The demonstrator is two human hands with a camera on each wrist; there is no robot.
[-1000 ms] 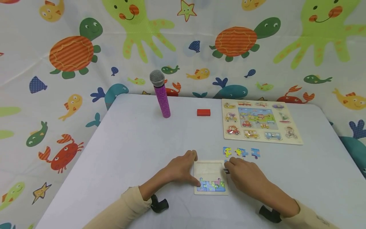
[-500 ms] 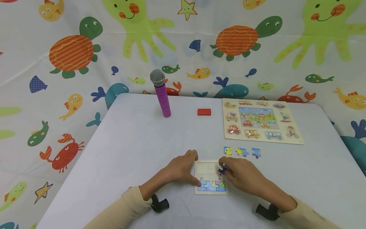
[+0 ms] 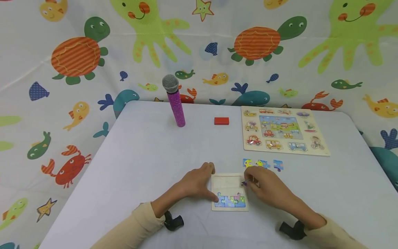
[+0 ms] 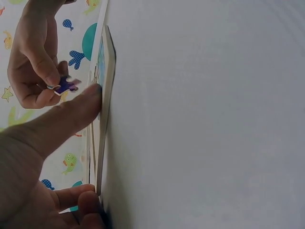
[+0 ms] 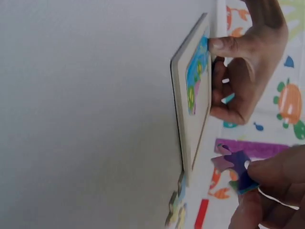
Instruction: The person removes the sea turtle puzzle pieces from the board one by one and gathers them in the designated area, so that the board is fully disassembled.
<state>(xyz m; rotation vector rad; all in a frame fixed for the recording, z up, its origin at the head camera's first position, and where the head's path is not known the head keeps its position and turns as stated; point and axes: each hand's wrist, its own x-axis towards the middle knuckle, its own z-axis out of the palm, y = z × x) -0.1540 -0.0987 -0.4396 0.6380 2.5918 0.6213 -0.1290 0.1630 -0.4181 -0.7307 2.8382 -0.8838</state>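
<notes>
A small wooden puzzle tray (image 3: pixel 228 185) lies flat before me, a row of joined jigsaw pieces (image 3: pixel 229 202) along its near side and bare wood above. My left hand (image 3: pixel 198 183) holds the tray's left side, thumb on the near corner over a piece, fingers at the far corner. Between thumb and fingers my right hand (image 3: pixel 269 189) pinches a purple and pink jigsaw piece (image 5: pixel 240 167), raised by the tray's right edge. Loose jigsaw pieces (image 3: pixel 278 165) lie just beyond that hand, which partly covers some of them.
A larger wooden peg puzzle (image 3: pixel 286 151) with vehicle pictures lies at the back right. Toward the back stand a purple glitter microphone (image 3: pixel 176 108) and a small red block (image 3: pixel 221 121). A sea-animal cloth (image 3: pixel 199 69) hangs behind the white table (image 3: pixel 149 148).
My right hand moved left over the tray with the piece, then drew back to the right edge, the piece changing its angle. My left hand kept its place.
</notes>
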